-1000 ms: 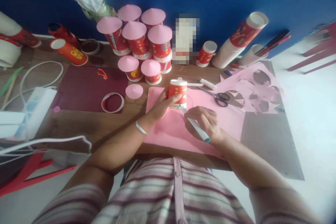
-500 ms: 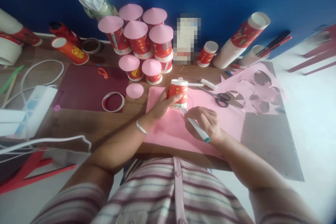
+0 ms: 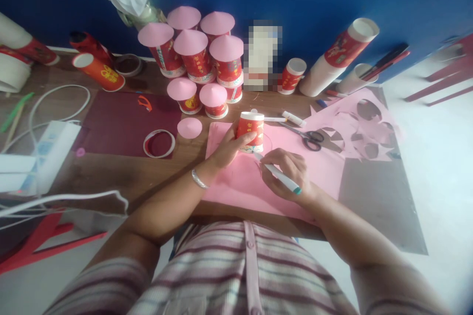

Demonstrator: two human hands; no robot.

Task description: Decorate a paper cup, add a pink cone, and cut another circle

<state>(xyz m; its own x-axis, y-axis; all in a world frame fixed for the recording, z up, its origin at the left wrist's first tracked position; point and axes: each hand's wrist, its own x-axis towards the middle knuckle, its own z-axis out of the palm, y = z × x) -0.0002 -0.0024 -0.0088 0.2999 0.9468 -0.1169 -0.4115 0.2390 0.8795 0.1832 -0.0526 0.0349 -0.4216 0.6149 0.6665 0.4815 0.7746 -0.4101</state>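
Note:
A red paper cup (image 3: pixel 254 129) with gold lettering and a white band with green marks at its lower end is gripped by my left hand (image 3: pixel 229 145), thumb across its front. My right hand (image 3: pixel 286 172) is closed round a white marker pen (image 3: pixel 283 177) with a green end, its tip near the cup's lower band. Whether the tip touches the band I cannot tell. Beneath both hands lies a sheet of pink paper (image 3: pixel 240 187) with a pencilled curve. Scissors (image 3: pixel 312 139) rest on it to the right of the cup.
Several red cups with pink cone tops (image 3: pixel 191 43) stand at the back. Pink paper scraps with round holes (image 3: pixel 356 123) lie right. A pink cone (image 3: pixel 189 128), a tape roll (image 3: pixel 159 143) and a maroon sheet (image 3: pixel 114 123) are left. A power strip (image 3: pixel 51 152) with white cables sits far left.
The marker's green end has swung slightly right and up in my right hand, and its tip has shifted a little down from the cup's band. The left hand and cup are nearly still.

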